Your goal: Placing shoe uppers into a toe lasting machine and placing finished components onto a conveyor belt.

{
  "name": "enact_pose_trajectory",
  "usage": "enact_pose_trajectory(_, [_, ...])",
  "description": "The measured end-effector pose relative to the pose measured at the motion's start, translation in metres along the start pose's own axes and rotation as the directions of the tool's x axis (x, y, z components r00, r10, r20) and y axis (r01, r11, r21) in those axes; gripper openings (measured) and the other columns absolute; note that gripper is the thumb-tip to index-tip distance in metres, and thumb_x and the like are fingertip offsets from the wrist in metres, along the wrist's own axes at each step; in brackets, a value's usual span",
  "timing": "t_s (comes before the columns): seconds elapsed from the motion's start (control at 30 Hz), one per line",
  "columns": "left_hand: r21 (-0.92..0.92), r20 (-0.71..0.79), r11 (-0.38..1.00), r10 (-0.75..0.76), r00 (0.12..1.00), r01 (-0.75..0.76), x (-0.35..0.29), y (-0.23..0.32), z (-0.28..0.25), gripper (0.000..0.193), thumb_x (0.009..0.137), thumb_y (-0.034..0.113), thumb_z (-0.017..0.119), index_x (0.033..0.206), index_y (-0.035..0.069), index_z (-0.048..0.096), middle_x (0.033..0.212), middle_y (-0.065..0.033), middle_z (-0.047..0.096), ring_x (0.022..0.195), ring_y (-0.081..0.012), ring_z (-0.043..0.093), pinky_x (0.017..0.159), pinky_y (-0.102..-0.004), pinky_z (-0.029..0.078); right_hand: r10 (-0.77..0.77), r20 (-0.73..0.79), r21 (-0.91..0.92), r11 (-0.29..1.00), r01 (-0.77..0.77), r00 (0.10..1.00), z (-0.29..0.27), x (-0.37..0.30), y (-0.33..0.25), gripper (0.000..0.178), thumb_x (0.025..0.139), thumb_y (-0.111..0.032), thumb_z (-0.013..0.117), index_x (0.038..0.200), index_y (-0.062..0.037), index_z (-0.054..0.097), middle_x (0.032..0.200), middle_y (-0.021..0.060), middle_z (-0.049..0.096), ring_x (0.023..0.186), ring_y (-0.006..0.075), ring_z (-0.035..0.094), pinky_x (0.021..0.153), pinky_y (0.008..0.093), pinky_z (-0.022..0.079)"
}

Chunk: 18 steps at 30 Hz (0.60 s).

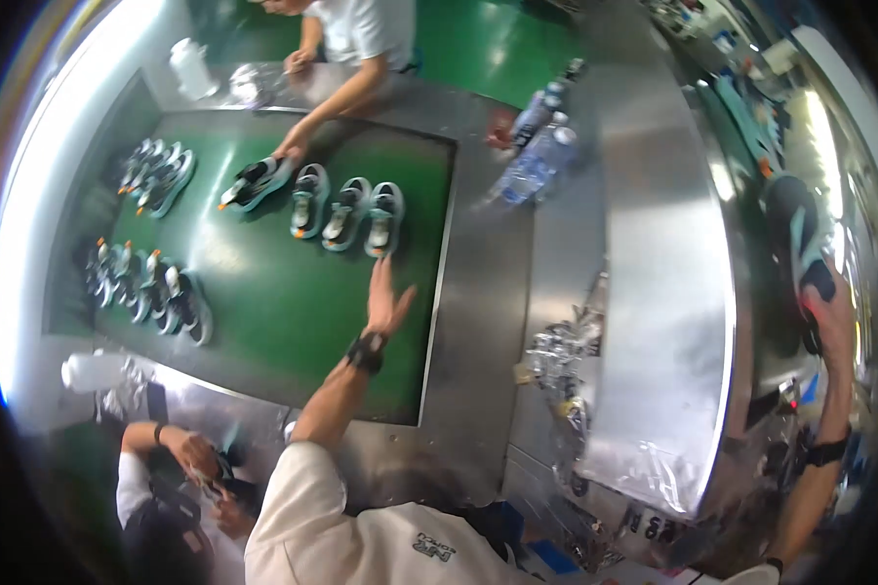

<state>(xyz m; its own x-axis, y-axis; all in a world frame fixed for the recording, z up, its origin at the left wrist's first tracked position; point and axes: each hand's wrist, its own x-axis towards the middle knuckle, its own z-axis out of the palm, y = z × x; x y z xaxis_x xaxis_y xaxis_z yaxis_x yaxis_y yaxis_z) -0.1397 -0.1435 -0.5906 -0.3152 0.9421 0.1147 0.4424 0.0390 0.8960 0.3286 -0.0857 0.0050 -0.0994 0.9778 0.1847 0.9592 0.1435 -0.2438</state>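
Note:
My left hand (387,306) is stretched out flat over the green surface, fingers apart. Its fingertips are at the near end of a sneaker (384,216), the rightmost of three standing side by side; I cannot tell if they touch it. The other two are a grey-and-black sneaker (345,214) and another sneaker (309,201). Far to the right, my right hand (831,317) is closed around the end of a dark sneaker with a teal stripe (792,222). Beyond that one, another teal-and-dark sneaker (748,119) is partly visible.
Across the green conveyor (293,312), a co-worker's hand (293,144) holds a sneaker (256,185). More sneakers (171,302) stand at the left. A second co-worker (190,453) works at lower left. Water bottles (537,161) lie on the metal ledge, beside a raised steel table (663,292).

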Motion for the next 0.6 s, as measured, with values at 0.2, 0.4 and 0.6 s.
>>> enact_pose_trajectory(0.2, [-0.287,0.727,0.739,-0.246,0.641,0.610,-0.207,0.107,-0.038,0.051,0.091,0.031,0.068,0.129,-0.002,0.057,0.112,-0.0144,0.068,0.101,-0.0196,0.063,0.088,-0.0330,0.051,-0.260,-0.172,-0.116,0.963,0.243,0.950,0.043,-0.019,-0.075,0.070,0.075,-0.018,0.078,0.137,-0.0002,0.051,0.126,0.0158,0.061,0.115,0.0202,0.057,0.100,0.0322,0.042])
enact_pose_trajectory(0.4, [-0.238,0.948,0.596,0.315,0.049,0.767,-0.257,0.275,-0.035,0.057,0.097,0.035,0.057,0.141,0.001,0.044,0.135,-0.0209,0.051,0.119,-0.0275,0.055,0.102,-0.0381,0.044,-0.379,-0.503,-0.258,0.923,0.284,0.776,-0.033,-0.169,-0.082,0.089,0.063,-0.005,0.085,0.142,-0.0047,0.044,0.138,0.0176,0.053,0.124,0.0285,0.055,0.101,0.0366,0.046])
enact_pose_trajectory(0.6, [0.064,0.729,0.557,0.541,-0.420,0.828,-0.268,0.453,0.000,0.098,0.090,0.069,0.043,0.151,-0.003,0.016,0.150,-0.0292,0.029,0.134,-0.0438,0.039,0.114,-0.0509,0.031,-0.255,-0.186,-0.490,0.861,0.136,0.949,-0.042,-0.378,-0.053,0.053,0.071,-0.016,0.076,0.122,-0.0120,0.062,0.116,0.0030,0.062,0.109,0.0220,0.057,0.103,0.0509,0.037])
